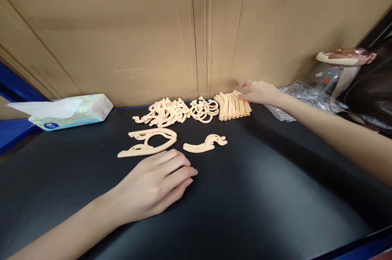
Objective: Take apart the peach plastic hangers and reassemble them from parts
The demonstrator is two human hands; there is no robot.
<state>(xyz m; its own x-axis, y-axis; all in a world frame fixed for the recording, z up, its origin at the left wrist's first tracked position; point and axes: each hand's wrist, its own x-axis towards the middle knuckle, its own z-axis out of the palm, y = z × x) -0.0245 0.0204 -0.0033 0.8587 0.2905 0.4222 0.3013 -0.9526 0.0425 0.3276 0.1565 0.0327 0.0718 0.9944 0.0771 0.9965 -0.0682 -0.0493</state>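
My left hand (159, 180) lies palm down on the black table, fingers loosely stretched out, holding nothing. Just beyond it lies a folded beige plastic clothes hanger (167, 133). To the right of that is a single curved beige hanger arm (199, 147) with a hooked end. My right hand (259, 92) reaches to the back of the table, its fingertips at the right end of a row of beige curved hanger arms (229, 107). Its thumb and fingers are apart; whether they touch the row's last piece is hard to tell.
Loose beige hanger pieces (170, 113) and ring-shaped hook pieces (204, 110) are piled along the back. A tissue pack (76, 111) stands at the left. Clear plastic bags (306, 96) lie at the right, below a rose-coloured object (349, 56). A cardboard wall (137, 39) closes the back.
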